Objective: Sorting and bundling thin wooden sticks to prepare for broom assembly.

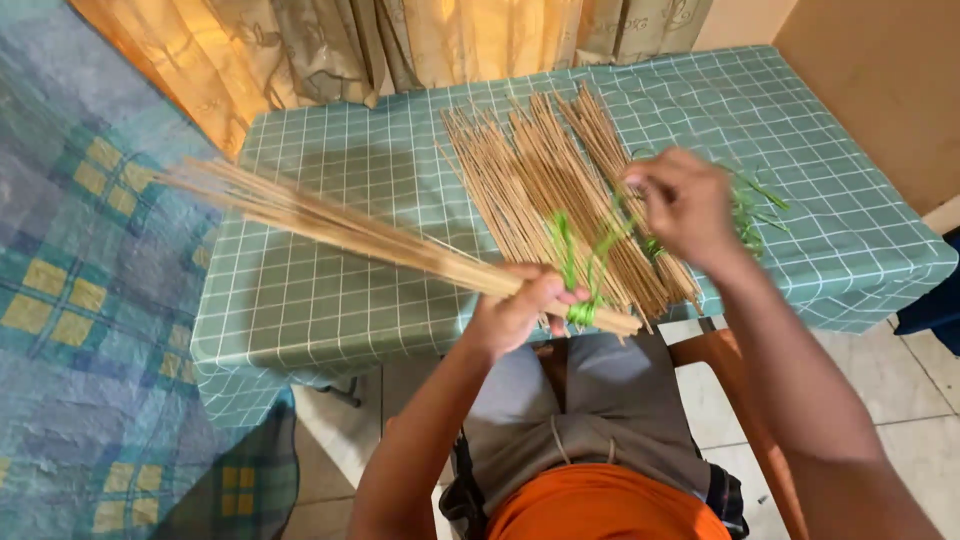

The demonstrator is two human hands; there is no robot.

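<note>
My left hand [520, 310] grips a bundle of long thin tan sticks [330, 225] near its lower end; the bundle points up and to the left over the table. A green string [585, 262] is wrapped around the bundle by my left hand. My right hand [685, 205] is raised above the table and pinches the other end of that green string, pulling it up to the right. A loose pile of the same sticks [545, 170] lies fanned out on the table under both hands.
The table has a green checked cloth [330, 300]. More green strips [750, 210] lie on it right of my right hand. Curtains [330, 45] hang behind it. A patterned blue and yellow bedcover [80, 300] lies at the left. A tiled floor [930, 440] is at the lower right.
</note>
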